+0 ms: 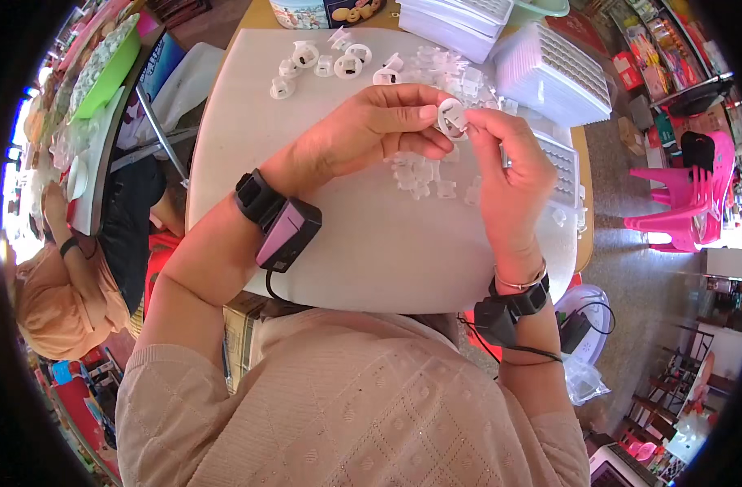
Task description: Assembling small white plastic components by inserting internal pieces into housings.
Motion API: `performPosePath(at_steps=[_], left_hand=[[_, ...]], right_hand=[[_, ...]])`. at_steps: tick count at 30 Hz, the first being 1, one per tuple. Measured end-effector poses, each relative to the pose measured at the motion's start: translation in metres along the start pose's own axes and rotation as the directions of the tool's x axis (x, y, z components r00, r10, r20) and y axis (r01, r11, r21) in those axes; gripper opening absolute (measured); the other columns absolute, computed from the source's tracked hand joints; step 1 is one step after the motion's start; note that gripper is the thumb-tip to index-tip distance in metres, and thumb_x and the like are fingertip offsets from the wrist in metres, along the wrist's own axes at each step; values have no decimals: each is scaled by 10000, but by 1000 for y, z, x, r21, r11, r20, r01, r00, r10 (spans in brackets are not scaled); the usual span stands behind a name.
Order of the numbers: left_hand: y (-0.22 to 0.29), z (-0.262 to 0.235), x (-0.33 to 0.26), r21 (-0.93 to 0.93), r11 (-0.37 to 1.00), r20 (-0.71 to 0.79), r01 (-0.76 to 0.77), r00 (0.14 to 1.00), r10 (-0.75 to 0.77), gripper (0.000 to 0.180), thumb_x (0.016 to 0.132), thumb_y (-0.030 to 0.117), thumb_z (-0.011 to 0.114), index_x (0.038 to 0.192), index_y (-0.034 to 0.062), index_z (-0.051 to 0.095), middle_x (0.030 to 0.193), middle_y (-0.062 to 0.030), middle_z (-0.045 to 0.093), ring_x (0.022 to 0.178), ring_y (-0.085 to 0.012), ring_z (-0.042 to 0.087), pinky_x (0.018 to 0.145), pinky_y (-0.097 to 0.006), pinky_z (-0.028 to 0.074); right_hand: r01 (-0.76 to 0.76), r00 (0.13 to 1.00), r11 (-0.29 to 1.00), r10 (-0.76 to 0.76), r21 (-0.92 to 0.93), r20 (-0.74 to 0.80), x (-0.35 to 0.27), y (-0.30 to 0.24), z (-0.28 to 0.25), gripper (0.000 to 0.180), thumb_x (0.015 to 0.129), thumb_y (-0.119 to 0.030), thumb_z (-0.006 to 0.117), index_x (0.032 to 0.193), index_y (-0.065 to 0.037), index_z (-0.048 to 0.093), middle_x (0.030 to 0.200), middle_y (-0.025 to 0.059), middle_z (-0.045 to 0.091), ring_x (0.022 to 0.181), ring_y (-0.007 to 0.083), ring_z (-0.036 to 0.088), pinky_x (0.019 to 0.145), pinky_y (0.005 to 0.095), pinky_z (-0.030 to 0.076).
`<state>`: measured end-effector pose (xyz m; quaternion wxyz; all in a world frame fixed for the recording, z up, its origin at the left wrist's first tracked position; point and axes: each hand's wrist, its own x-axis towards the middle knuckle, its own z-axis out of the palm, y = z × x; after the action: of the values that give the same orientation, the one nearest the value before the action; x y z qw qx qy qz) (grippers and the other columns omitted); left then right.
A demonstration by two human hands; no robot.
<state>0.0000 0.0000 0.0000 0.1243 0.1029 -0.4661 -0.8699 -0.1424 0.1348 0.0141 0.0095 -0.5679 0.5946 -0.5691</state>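
Holding: left hand [371,130] and right hand [513,170] both pinch one round white plastic piece [451,118] over the white table [371,243].
Grip: I judge fingertip pressure at the rim works best; keep the piece level, thumbs clear of its centre.
Loose parts: clear clips [420,174] at 6 o'clock of the piece; white rings [322,61] at 10 o'clock.
Containers: pink-white tray stack [554,73] at 2 o'clock, cells filled, contents unclear; green basin [103,69] far at 9 o'clock holds clear parts.

Glossy white plastic disc [451,118] over a matt, smooth white tabletop [371,243].
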Motion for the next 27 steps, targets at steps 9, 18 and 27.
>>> performPosePath(at_steps=[9, 18, 27], left_hand=[[-2, 2, 2, -15, 998, 17, -54, 998, 54, 382, 960, 166, 530, 1292, -12, 469, 1113, -102, 610, 971, -188, 637, 886, -323, 518], [-3, -1, 2, -18, 997, 50, -69, 996, 70, 364, 959, 160, 532, 1288, 11, 488, 1113, -101, 612, 974, -194, 638, 891, -331, 518], [-3, 0, 1, 9, 998, 16, -56, 998, 56, 363, 954, 152, 542, 1285, 11, 497, 1097, -87, 618, 961, -186, 639, 897, -331, 514]], right_hand=[[94, 996, 991, -94, -94, 9, 2, 2, -1, 183, 821, 44, 627, 973, -44, 679, 885, 80, 641, 745, 177, 626, 610, 272, 493], [91, 996, 992, -90, -83, 13, 1, 1, -1, 163, 820, 44, 627, 946, -47, 676, 877, 84, 629, 747, 184, 621, 623, 279, 491], [7, 999, 999, -5, -44, 50, 1, 3, -2, 158, 818, 42, 633, 941, -47, 676, 887, 80, 616, 741, 184, 614, 622, 271, 485]])
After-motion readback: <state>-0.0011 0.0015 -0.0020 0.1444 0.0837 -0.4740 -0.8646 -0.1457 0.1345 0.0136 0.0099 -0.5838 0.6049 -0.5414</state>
